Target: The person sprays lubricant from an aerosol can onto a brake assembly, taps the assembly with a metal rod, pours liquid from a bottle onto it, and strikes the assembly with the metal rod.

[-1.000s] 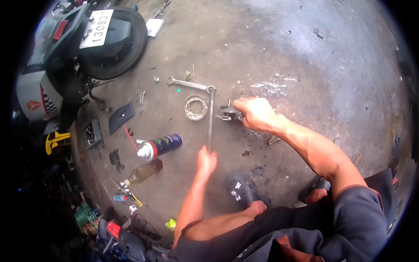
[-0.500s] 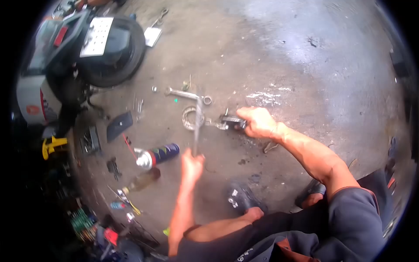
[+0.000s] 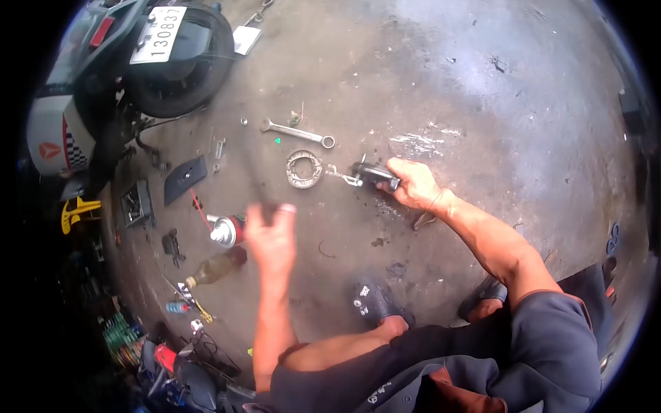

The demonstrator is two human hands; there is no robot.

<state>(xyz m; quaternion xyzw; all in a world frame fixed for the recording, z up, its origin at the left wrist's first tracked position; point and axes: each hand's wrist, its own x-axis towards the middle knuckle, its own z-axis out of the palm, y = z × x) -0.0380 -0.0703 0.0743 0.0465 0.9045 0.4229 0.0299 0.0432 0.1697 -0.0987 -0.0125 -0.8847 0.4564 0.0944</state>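
In my right hand is a dark round brake plate, seen edge-on, gripped at its right side. A metal lever reaches left from it toward a ring of brake shoes lying on the floor. My left hand is blurred by motion and closed, in front of a spray can whose right part it hides. From its fingers a smeared dark streak of a long thin tool points up; its kind is not clear. A combination wrench lies beyond the brake shoes.
A scooter with its rear wheel stands at upper left. On the floor at left are a dark flat panel, a small tray, a bottle and a yellow part. My shod foot is below.
My left hand has moved left, from below the brake shoes to in front of the spray can, and the tool has swung left with it. My right hand keeps its hold on the brake plate.
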